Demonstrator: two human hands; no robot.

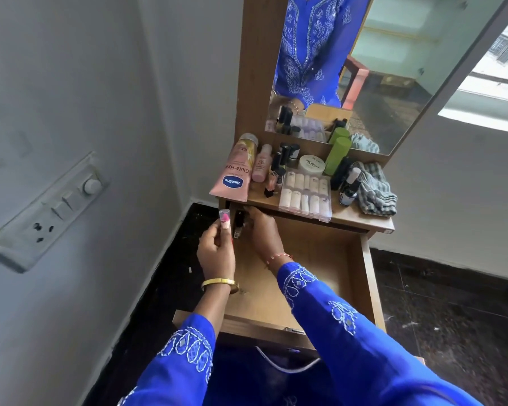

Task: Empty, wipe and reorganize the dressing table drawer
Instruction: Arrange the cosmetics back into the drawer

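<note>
The wooden drawer (329,259) of the dressing table is pulled out, and its floor is mostly bare. My left hand (216,253) holds a small pink-capped bottle (224,218) upright at the drawer's far left corner. My right hand (261,230) reaches into that same corner, fingers on small dark bottles (239,222) standing there; whether it grips one is hidden. On the tabletop (349,213) lie a pink Vaseline tube (233,175), a clear box of false nails (305,191), a white nail polish jar (311,164), a green bottle (337,156) and several small dark bottles.
A striped grey cloth (374,190) lies at the tabletop's right end. The mirror (364,68) rises behind the items. A wall with a switch panel (50,212) is close on the left. Dark floor (452,303) lies to the right of the drawer.
</note>
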